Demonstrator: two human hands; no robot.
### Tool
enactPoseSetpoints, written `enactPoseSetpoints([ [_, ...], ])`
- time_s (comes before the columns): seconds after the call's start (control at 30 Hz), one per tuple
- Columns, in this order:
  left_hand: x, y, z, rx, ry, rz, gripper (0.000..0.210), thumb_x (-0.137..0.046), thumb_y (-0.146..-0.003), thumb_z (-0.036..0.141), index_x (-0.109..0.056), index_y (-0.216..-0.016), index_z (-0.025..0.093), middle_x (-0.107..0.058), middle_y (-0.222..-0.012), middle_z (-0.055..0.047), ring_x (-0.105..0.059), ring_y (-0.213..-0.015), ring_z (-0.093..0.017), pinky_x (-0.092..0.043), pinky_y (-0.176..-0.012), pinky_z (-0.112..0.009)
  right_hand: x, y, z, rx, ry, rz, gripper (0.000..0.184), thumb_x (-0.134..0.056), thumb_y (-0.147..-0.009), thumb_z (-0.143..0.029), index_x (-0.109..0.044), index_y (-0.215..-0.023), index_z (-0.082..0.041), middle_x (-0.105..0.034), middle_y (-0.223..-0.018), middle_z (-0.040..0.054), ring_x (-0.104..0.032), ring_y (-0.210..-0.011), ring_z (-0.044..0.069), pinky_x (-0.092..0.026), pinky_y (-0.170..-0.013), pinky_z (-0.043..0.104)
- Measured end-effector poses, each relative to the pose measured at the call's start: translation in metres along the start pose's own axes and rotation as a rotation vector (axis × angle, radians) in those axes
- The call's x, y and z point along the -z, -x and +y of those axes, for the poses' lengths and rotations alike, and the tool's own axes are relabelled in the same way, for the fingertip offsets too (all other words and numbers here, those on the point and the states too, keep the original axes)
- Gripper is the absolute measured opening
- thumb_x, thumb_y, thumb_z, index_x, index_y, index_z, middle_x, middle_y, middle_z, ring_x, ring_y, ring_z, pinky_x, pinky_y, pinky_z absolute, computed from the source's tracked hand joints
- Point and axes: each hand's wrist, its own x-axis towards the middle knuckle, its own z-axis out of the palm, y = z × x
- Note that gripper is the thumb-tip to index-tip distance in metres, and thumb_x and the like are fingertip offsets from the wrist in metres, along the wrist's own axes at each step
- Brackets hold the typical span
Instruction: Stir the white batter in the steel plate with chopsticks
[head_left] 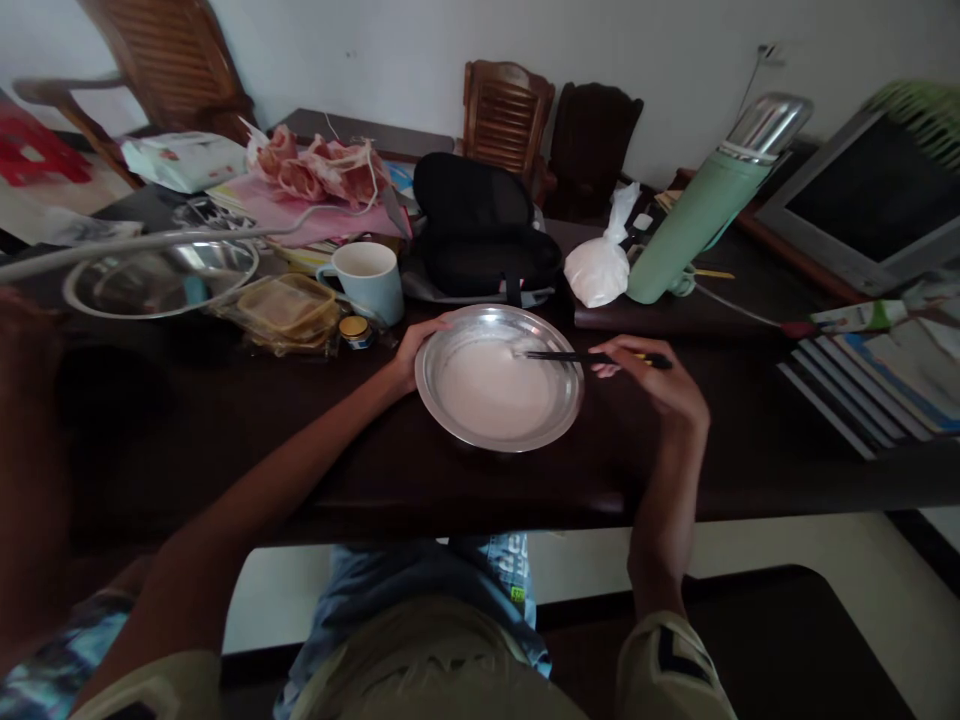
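A wide metal bowl (576,395) with a pale, milky liquid (495,392) in it stands on the dark table in front of me. My left hand (424,350) is closed on its left rim, the thumb along the top edge and the other fingers mostly hidden. Dark chopsticks (559,356) are held in my right hand (645,375), above the right side of the bowl. Their tips dip into the liquid near its upper middle.
Behind the bowl are a black case (480,240), a light blue mug (371,283), a knotted bag of white powder (598,270) and a green thermos (697,225). A second metal bowl (82,290) stands left. Another person's blurred arm (30,480) enters there. Books (862,400) lie right.
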Motion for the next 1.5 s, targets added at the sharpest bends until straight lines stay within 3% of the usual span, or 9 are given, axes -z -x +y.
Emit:
enactPoseSetpoints([
  [0.17, 0.001, 0.0, 0.0, 0.02, 0.04, 0.027, 0.042, -0.049, -0.075, 0.014, -0.066, -0.112, 0.014, -0.071, -0.074, -0.002, -0.064, -0.066, -0.018, -0.051, -0.071, -0.03, 0.0, 0.008, -0.009, -0.024, 0.029, -0.399, 0.029, -0.069, -0.081, -0.046, -0.078, -0.084, -0.018, -0.071, -0.069, 0.0042, -0.066, -0.064, 0.018, -0.053, -0.065, 0.03],
  [0.37, 0.0, -0.001, 0.0, 0.032, 0.045, 0.015, 0.039, -0.053, -0.073, 0.017, -0.068, -0.108, 0.015, -0.072, -0.076, -0.003, -0.064, -0.066, -0.018, -0.051, -0.071, -0.031, 0.008, 0.003, 0.0, -0.045, 0.019, 0.008, 0.03, -0.069, -0.08, -0.049, -0.077, -0.08, -0.02, -0.07, -0.064, 0.0029, -0.064, -0.057, 0.016, -0.052, -0.058, 0.029],
  [0.57, -0.002, 0.002, 0.0, 0.003, 0.035, 0.061, 0.033, -0.054, -0.073, 0.017, -0.069, -0.101, 0.016, -0.071, -0.075, -0.001, -0.063, -0.065, -0.016, -0.05, -0.069, -0.028, -0.013, 0.003, -0.008, -0.014, 0.037, -0.335, 0.027, -0.068, -0.082, -0.045, -0.077, -0.087, -0.02, -0.072, -0.073, 0.0033, -0.067, -0.069, 0.017, -0.053, -0.067, 0.029],
  [0.7, -0.005, 0.004, 0.002, 0.061, 0.019, 0.092, 0.029, -0.052, -0.074, 0.017, -0.07, -0.096, 0.016, -0.07, -0.068, 0.0, -0.063, -0.063, -0.017, -0.05, -0.068, -0.029, 0.006, 0.002, -0.002, -0.029, 0.052, -0.105, 0.028, -0.069, -0.08, -0.047, -0.077, -0.081, -0.02, -0.071, -0.066, 0.0032, -0.065, -0.062, 0.017, -0.052, -0.061, 0.029],
  [0.8, -0.006, 0.005, 0.003, 0.05, 0.027, 0.07, 0.028, -0.055, -0.072, 0.017, -0.071, -0.095, 0.016, -0.07, -0.067, -0.001, -0.063, -0.062, -0.018, -0.051, -0.068, -0.03, -0.004, -0.003, 0.0, 0.016, 0.044, 0.065, 0.027, -0.069, -0.078, -0.048, -0.077, -0.079, -0.022, -0.071, -0.067, 0.0032, -0.065, -0.063, 0.017, -0.051, -0.061, 0.03],
  [1.0, -0.004, 0.005, 0.004, 0.035, -0.02, 0.095, 0.022, -0.058, -0.073, 0.021, -0.072, -0.089, 0.019, -0.066, -0.06, 0.0, -0.065, -0.065, -0.021, -0.051, -0.067, -0.03, -0.016, 0.001, -0.006, 0.019, 0.043, -0.269, 0.028, -0.068, -0.081, -0.045, -0.078, -0.081, -0.019, -0.07, -0.066, 0.0035, -0.065, -0.065, 0.017, -0.049, -0.062, 0.028],
  [1.2, -0.006, 0.005, 0.003, 0.052, 0.006, 0.11, 0.022, -0.056, -0.071, 0.018, -0.071, -0.088, 0.017, -0.069, -0.064, -0.001, -0.063, -0.061, -0.019, -0.051, -0.067, -0.031, -0.001, -0.008, 0.005, -0.042, 0.002, 0.172, 0.03, -0.07, -0.077, -0.047, -0.072, -0.067, -0.019, -0.065, -0.058, 0.0014, -0.056, -0.049, 0.012, -0.041, -0.047, 0.024],
  [1.4, -0.008, 0.006, 0.005, 0.075, 0.018, 0.138, 0.025, -0.055, -0.072, 0.018, -0.071, -0.091, 0.019, -0.069, -0.065, 0.0, -0.064, -0.062, -0.019, -0.051, -0.065, -0.03, -0.025, -0.002, -0.006, 0.002, -0.015, -0.226, 0.028, -0.073, -0.076, -0.045, -0.07, -0.069, -0.018, -0.066, -0.06, 0.0005, -0.057, -0.051, 0.011, -0.043, -0.049, 0.023],
  [1.5, -0.008, 0.007, 0.006, 0.093, 0.01, 0.146, 0.023, -0.053, -0.074, 0.019, -0.071, -0.088, 0.019, -0.068, -0.063, -0.001, -0.063, -0.059, -0.019, -0.05, -0.063, -0.03, -0.006, 0.001, -0.002, -0.063, -0.003, -0.162, 0.032, -0.072, -0.076, -0.048, -0.071, -0.068, -0.016, -0.064, -0.055, 0.0012, -0.055, -0.045, 0.011, -0.04, -0.043, 0.023],
])
